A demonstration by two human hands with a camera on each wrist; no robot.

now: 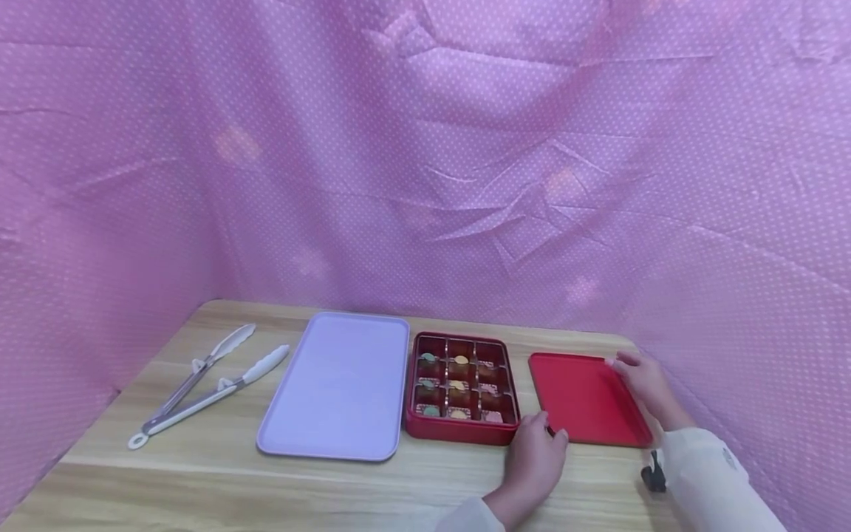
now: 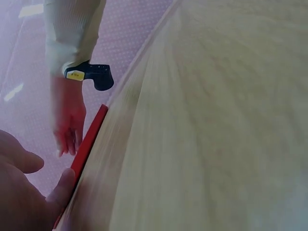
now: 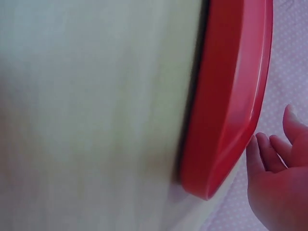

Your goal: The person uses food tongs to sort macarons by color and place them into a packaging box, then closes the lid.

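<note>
A shallow red lid lies flat on the wooden table between both hands. My right hand is at its right edge, and in the right wrist view the straight fingertips are right at the rim. The left hand is by the lid's near left corner, its fingers next to the near right corner of a red divided box. In the left wrist view the left thumb lies along the lid's edge. Small green, yellow and pink pieces sit in the box's compartments, one colour per column.
Left of the box lies a pale lavender tray. Farther left, metal tongs with white tips lie spread apart. Pink dotted cloth hangs around the table's back and sides. A dark camera is strapped at the right wrist.
</note>
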